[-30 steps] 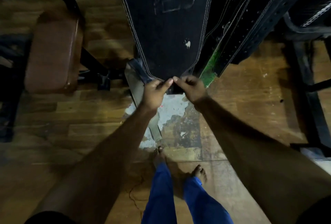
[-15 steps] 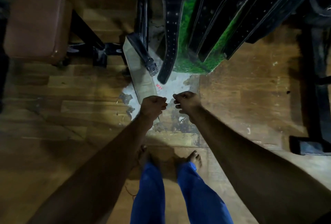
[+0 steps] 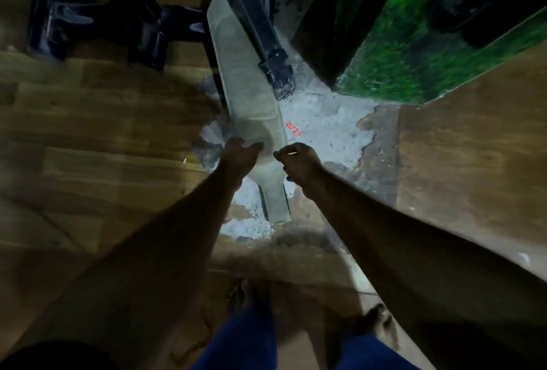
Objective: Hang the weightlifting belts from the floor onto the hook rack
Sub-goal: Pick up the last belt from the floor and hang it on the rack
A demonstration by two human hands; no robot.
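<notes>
Nearest the camera are the person's bare feet (image 3: 381, 322) and blue trouser legs (image 3: 245, 340) on the wooden floor (image 3: 88, 133). A second ago both hands were raised, pinching the bottom tip of a black belt hanging on the rack. Half a second ago they had let go and dropped, loosely curled and empty. Now both arms reach down toward the floor, and the view has tipped down with them.

The left hand (image 3: 236, 156) lies on the near part of the pale belt (image 3: 245, 82), its fingers at the left edge. Motion blur hides whether they have closed round the belt, so I cannot tell if it is grasping yet. The right hand (image 3: 299, 162) is loosely curled just beside the belt's right edge. It appears to hold nothing, though contact with the belt is unclear.

The pale belt lies flat on the floor, across a patch of bare concrete (image 3: 325, 124) where the wood covering has worn away. Its narrow end points toward the feet and its wide part runs away from the camera. On its far half lies a black strap with a metal buckle (image 3: 282, 85); whether that is the belt's own end or a second belt is hard to say.

Farther off are the dark feet of a gym frame (image 3: 142, 35) and a green panel (image 3: 414, 53) at the upper right. The hook rack is not visible.

My judgement is that one belt is hung, and picking up the next is just beginning.
</notes>
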